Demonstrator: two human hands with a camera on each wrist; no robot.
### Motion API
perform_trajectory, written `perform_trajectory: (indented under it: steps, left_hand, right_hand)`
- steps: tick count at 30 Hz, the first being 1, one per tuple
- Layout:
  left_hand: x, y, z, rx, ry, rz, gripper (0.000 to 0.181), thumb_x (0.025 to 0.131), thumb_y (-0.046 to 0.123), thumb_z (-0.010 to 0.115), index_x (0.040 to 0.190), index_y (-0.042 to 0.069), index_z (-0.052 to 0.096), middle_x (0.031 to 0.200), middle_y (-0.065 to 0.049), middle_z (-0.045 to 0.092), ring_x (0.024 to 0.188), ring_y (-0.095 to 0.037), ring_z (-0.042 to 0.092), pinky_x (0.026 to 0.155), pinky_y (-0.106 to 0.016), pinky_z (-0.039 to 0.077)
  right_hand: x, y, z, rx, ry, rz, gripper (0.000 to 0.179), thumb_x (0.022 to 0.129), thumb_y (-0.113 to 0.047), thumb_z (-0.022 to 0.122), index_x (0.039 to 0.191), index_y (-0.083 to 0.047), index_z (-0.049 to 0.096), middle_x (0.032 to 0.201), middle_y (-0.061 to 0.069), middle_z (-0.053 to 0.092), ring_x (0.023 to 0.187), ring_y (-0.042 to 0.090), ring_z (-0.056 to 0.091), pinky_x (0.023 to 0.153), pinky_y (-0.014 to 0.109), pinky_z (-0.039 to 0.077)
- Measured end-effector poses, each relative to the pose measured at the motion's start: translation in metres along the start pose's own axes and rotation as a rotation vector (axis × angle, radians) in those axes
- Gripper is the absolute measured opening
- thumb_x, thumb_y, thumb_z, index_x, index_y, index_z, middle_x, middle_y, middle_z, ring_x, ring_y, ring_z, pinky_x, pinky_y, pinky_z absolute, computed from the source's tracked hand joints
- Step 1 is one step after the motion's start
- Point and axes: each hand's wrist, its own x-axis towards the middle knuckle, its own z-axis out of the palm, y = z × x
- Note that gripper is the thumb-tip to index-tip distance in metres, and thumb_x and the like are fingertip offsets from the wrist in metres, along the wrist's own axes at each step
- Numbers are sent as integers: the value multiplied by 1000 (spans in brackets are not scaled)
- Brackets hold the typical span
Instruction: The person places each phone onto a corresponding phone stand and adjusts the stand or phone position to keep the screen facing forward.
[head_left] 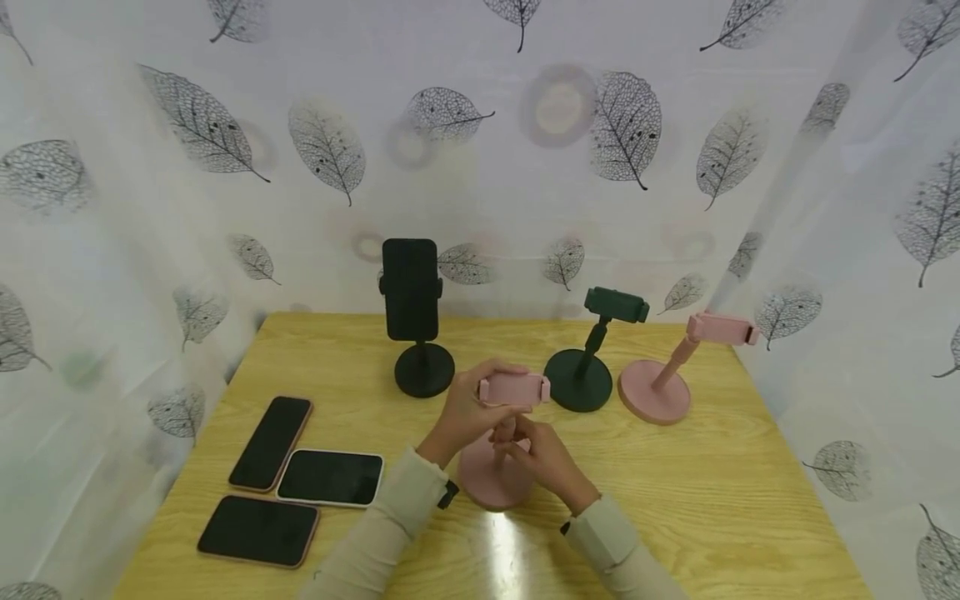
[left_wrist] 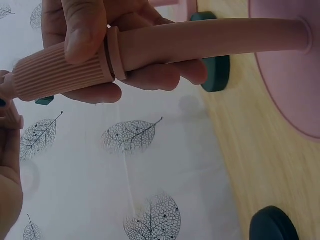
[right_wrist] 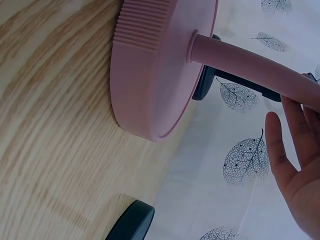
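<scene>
A pink phone stand stands on its round base in front of me. Its phone clamp is held by my left hand, fingers behind and thumb below. My right hand grips the pole just under the clamp. In the left wrist view, the right thumb and fingers close around a ribbed collar on the pole. Only part of my left hand shows at that view's left edge. The right wrist view has the pink base and my right hand, its upper fingers partly cut off.
Behind stands a black phone stand bearing an upright phone. A dark green stand and another pink stand are at the right. Three phones lie at the left: upper, white-edged, lower.
</scene>
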Motion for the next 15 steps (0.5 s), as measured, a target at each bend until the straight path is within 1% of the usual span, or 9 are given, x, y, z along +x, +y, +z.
perform_trajectory:
  steps: [2,4,6,8,10,13,15]
  left_hand:
    - [0,-1,-1,18,-6,-8,49,74,3,77,119,10,59,117,-12,66,95,-20,65,75,-30,54]
    - [-3,-1,-3,33,-16,-41,63,74,3,77,131,13,50,125,-9,62,106,-21,62,85,-33,52]
    - [-7,-1,-6,58,-22,-85,78,75,4,77,141,16,38,134,-7,55,120,-22,54,98,-39,45]
    - [-16,-1,-11,106,-10,-123,84,77,6,76,146,16,29,139,-6,49,129,-22,47,106,-44,38]
    - [-27,-1,-17,177,12,-152,79,80,8,73,146,16,29,141,-5,45,130,-21,44,109,-45,34]
    - [-46,-2,-32,337,66,-174,63,83,10,70,139,11,40,136,-6,49,124,-23,48,104,-45,40]
    - [-61,-3,-47,416,81,-253,52,85,9,68,133,10,48,132,-7,51,120,-25,50,100,-46,42]
  right_hand:
    - [1,0,0,-4,7,-8,22,92,-18,59,108,-4,62,100,10,71,89,22,68,79,34,54]
    - [2,0,0,-18,18,-7,20,92,-19,60,106,-6,64,98,9,71,87,22,68,77,31,54]
    - [3,-1,0,-32,23,-4,22,92,-20,60,109,-6,64,98,9,72,86,21,68,76,30,54]
    - [4,-1,1,-46,32,0,26,92,-22,60,112,-7,63,97,8,72,85,21,68,75,29,54]
    - [5,0,2,-52,42,2,28,91,-24,60,113,-6,62,97,7,72,85,19,69,76,31,54]
    - [6,0,3,-60,58,-10,27,91,-26,60,110,-7,63,96,4,72,84,17,69,77,33,55]
    - [6,0,3,-64,66,-27,24,91,-25,60,108,-8,63,95,3,72,83,15,68,76,32,54]
